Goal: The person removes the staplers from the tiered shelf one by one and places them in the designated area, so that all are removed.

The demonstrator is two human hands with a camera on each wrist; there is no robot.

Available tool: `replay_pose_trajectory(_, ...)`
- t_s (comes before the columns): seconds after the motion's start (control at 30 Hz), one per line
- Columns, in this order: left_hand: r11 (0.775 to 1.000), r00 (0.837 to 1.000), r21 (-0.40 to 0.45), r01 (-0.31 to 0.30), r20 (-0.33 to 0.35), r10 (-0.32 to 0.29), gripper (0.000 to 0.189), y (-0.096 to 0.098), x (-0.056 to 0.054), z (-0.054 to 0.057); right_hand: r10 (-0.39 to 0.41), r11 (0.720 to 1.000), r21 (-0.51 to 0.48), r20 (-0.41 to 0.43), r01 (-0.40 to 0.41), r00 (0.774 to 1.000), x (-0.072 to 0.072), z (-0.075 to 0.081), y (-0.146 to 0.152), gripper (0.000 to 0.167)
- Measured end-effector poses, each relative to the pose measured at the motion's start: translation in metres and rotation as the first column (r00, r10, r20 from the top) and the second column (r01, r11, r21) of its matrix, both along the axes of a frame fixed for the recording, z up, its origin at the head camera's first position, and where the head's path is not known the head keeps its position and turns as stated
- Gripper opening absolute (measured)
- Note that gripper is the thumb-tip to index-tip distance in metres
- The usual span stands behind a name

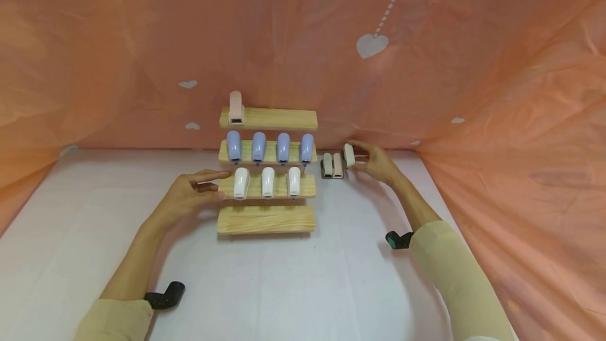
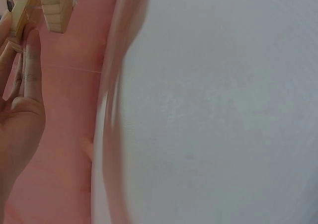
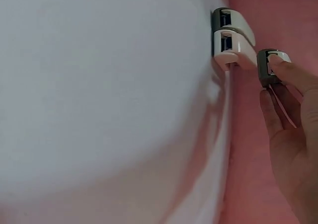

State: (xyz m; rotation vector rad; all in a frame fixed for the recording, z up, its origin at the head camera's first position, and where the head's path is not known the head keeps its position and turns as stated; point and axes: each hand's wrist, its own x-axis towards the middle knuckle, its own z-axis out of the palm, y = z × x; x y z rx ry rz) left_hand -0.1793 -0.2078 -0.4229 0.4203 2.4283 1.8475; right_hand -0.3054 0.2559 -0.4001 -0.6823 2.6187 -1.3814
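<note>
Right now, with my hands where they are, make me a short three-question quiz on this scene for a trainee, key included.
1. Multiple choice: how many lilac staplers stand on the second board from the top? A) three B) four C) five
2. True or false: the left hand touches the wooden rack.
3. Short answer: in the head view, what colour is the middle stapler, between the held stapler in the right hand and the pale green stapler?

Key: 1. B, four. 2. True. 3. Pink.
</note>
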Motion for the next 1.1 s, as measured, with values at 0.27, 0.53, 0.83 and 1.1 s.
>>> replay_pose_trajectory(0.27, 1.0, 1.0, 0.005, 0.003, 0.008, -0.003, 0.053, 0.0, -0.001, 0.001, -0.043, 0.999, -0.009, 0.036, 0.043, 0.998, 0.0, -0.013, 0.005, 0.07)
replay_pose_trajectory(0.53, 0.999, 1.0, -0.03, -0.023, 0.017, 0.024, 0.053, 0.002, -0.001, 0.005, -0.042, 0.997, -0.056, 0.076, 0.047, 0.996, -0.002, -0.025, 0.004, 0.07)
replay_pose_trajectory(0.83, 1.0, 0.999, -0.022, -0.021, 0.026, 0.021, 0.054, 0.002, -0.001, 0.006, -0.072, 0.997, 0.011, 0.023, 0.072, 0.997, -0.002, -0.037, 0.005, 0.069)
replay_pose_trajectory(1.1, 1.0, 1.0, 0.008, 0.007, 0.013, -0.007, 0.054, 0.0, 0.0, 0.0, -0.091, 0.996, 0.008, 0.016, 0.091, 0.996, 0.004, -0.042, 0.0, 0.069)
